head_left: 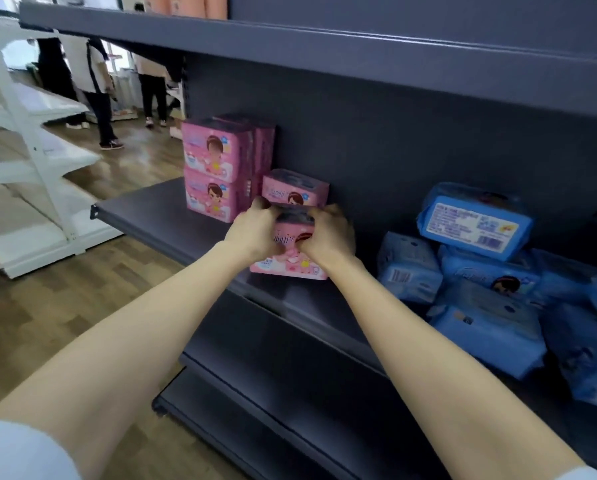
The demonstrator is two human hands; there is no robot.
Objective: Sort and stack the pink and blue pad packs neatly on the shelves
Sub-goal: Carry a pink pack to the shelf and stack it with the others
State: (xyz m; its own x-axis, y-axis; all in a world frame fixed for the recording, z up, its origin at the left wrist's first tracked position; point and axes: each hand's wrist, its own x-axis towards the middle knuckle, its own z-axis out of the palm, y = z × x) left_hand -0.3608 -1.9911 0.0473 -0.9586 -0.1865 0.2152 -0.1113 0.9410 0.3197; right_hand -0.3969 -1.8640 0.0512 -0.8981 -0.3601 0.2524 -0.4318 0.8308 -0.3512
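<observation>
Left hand (255,226), right hand (328,233) both clutch 1 pink pack (290,263) up top, likely squaring it just right of the pink stack (210,171).

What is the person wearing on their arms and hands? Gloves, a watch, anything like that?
No gloves: the left hand and the right hand are bare, and no watch or bracelet shows at either wrist. Both arms are uncovered up to short whitish sleeves, the left sleeve and the right sleeve, which are seen only at the bottom corners.
</observation>
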